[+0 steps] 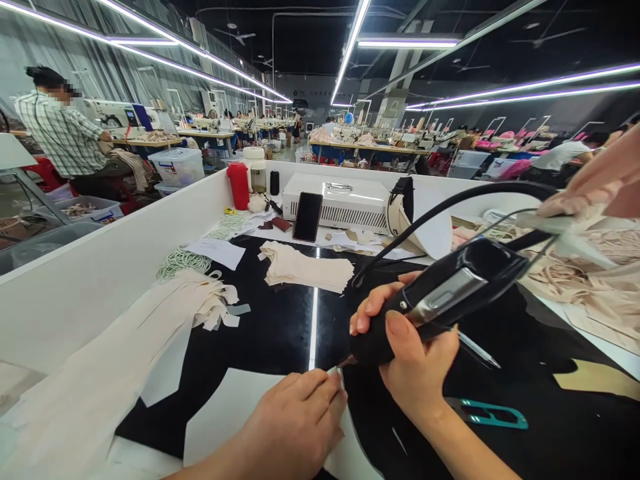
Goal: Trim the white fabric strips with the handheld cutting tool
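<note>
My right hand (420, 363) is wrapped round a black corded hand tool (450, 287) with a metal plate on its side. The tool slants down to the left, and its thin tip ends by the fingertips of my left hand (300, 413). That hand rests on a white sheet (230, 400), fingers bent and pressed together at the sheet's edge; what lies under the fingers is hidden. Teal thread snips (493, 413) lie beside my right wrist, with a pen (480, 350) beyond them. At upper right, another person's hand (590, 180) touches a translucent piece near the tool's cord (450, 200).
Beige fabric strips (135, 333) cover the left side, and a stack of cut pieces (307, 267) lies ahead. A phone (307, 217) leans on a white vented box (340, 200). Beige fabric (590, 287) is heaped at right. Low white walls (100, 293) edge the black tabletop (260, 347).
</note>
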The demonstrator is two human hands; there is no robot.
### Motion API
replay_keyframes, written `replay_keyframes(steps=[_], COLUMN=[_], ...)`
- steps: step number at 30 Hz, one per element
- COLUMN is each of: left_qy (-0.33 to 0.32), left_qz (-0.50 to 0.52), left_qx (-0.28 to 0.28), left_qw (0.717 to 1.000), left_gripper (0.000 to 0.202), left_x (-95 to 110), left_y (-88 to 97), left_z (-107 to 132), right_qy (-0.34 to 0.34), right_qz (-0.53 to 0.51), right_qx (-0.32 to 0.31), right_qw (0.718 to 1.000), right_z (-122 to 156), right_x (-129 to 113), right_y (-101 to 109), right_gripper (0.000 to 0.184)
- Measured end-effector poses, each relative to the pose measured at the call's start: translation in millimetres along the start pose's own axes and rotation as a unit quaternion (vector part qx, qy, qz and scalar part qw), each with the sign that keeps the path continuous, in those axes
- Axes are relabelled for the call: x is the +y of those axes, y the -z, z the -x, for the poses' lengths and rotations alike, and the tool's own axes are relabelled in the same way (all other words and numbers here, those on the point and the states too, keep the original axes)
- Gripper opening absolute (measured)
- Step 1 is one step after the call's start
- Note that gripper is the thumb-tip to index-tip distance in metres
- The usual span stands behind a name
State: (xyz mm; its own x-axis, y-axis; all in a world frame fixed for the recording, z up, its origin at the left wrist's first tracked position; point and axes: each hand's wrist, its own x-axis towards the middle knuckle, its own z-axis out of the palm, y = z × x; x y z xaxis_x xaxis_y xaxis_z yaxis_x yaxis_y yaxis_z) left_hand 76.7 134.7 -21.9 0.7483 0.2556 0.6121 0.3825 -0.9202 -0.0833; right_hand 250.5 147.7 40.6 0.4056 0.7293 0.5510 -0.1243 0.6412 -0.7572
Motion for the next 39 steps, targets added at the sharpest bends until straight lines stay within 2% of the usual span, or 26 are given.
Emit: replay_keyframes(steps=[8,23,28,33,39], left_qy=[-0.004,-0.009,0.007,0.026,-0.034], left_qz=[-0.013,-0.018,-0.009,-0.019,0.085], left_qx=[-0.011,-0.051,-0.044,-0.057,-0.027], left_qw=[1.000,0.999,0.999,0.998,0.995], left_gripper=[0.028,0.024,0.021,0.025,0.027], left_x=[1,1,-6,-17,-1], left_y=[-3.3,-1.7,-3.1,6.5,17.8], left_z=[3,4,6,5,-1], right_qy=[-0.009,-0.005,0.009,0.005,-0.019], right_qz=[-0.047,-0.028,-0.029,-0.017,-0.006], right_qx=[-0.012,-0.016,0.006,0.020,0.030], right_qw=[0.999,0.999,1.000,1.000,0.999], right_z=[2,3,-8,-4,14], right_x=[-1,0,-13,-34,-58], right_y=[-4,-6,-2,10,24], right_gripper=[0.039,0.035,0.037,0.039,0.040])
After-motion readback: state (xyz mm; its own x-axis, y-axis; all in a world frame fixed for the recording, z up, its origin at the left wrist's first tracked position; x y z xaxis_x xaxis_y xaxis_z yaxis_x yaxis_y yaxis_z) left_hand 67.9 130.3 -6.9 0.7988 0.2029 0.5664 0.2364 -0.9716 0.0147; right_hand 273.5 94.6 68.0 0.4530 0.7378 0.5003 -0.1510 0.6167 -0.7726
